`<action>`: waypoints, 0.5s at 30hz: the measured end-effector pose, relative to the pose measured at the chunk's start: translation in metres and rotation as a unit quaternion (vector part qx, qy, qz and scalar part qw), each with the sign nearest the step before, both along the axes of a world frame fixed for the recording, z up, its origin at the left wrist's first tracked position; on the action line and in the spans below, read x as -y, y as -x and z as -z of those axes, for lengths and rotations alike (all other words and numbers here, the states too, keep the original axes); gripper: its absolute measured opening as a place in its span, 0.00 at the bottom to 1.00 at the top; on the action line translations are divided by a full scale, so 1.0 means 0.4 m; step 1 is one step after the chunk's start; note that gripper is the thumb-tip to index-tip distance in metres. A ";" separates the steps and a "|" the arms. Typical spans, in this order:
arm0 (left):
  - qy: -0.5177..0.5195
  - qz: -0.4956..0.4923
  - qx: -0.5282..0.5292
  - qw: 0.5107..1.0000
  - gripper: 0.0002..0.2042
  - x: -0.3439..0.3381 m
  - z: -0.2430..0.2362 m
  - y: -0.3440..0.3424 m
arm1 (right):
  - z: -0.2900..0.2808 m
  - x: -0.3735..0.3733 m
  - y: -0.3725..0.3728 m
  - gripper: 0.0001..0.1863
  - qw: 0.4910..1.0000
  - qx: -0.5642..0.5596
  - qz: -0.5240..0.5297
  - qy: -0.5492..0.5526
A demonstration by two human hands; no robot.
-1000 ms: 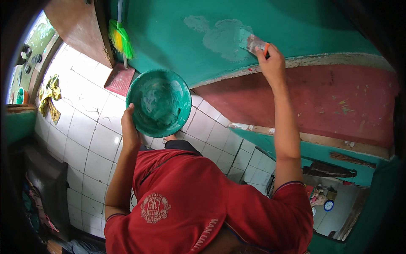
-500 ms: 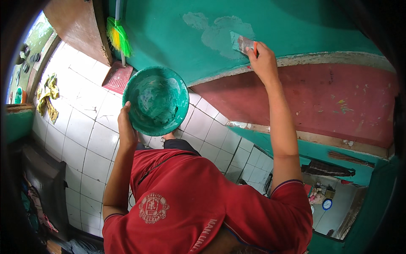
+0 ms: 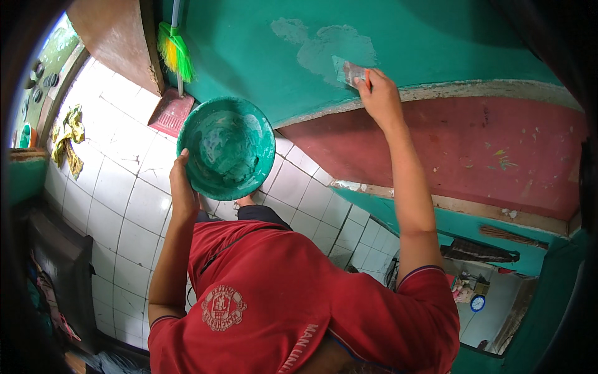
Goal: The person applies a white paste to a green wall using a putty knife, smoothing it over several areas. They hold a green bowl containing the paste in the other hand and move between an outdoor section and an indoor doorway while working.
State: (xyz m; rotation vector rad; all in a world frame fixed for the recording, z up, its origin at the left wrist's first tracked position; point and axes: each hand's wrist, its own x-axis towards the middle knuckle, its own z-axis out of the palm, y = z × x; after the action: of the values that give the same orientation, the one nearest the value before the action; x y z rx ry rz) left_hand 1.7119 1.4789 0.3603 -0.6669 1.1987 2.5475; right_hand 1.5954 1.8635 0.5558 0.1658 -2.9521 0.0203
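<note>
My left hand (image 3: 182, 187) grips the left rim of a green bowl (image 3: 215, 118), thumb over the edge and the other fingers hidden beneath it. Pale green paste (image 3: 243, 167) smears the inside of the bowl. My right hand (image 3: 381, 96) is closed round the orange handle of a putty knife (image 3: 354, 73). Its wide blade lies against the green wall (image 3: 423, 37), at the lower edge of a rough, pale green patch of filler (image 3: 333, 48). A smaller patch (image 3: 289, 30) sits just to its left.
A green and yellow broom (image 3: 175, 53) and a red dustpan (image 3: 171, 113) stand by the wall at the left. A yellow cloth (image 3: 68, 140) lies on the white floor tiles (image 3: 115, 193). Below the wall's ledge runs a red panel (image 3: 461, 143). A black chair (image 3: 62, 268) is at lower left.
My right hand has drawn the putty knife slightly left and down along the wall. The bowl in my left hand has shifted a little to the left in the view.
</note>
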 end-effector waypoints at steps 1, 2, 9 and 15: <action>0.000 -0.001 0.000 1.000 0.28 0.001 0.005 0.001 | 0.021 -0.007 0.007 0.13 1.000 -0.023 -0.014 0.009; 0.001 -0.004 0.003 1.000 0.28 0.001 0.010 -0.002 | 0.021 -0.011 0.012 0.12 0.999 -0.030 -0.012 -0.004; 0.015 0.008 0.005 1.000 0.28 0.000 -0.022 -0.004 | -0.122 -0.056 -0.010 0.11 0.997 -0.080 0.002 -0.017; 0.016 -0.002 0.016 1.000 0.27 -0.001 -0.033 -0.007 | -0.099 -0.026 -0.034 0.12 0.999 -0.039 -0.015 -0.009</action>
State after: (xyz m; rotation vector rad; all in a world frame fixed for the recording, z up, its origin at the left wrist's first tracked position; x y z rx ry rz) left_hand 1.7146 1.4792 0.3736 -0.7142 1.2316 2.5155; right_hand 1.6091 1.8737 0.5952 0.2095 -2.8723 -0.0076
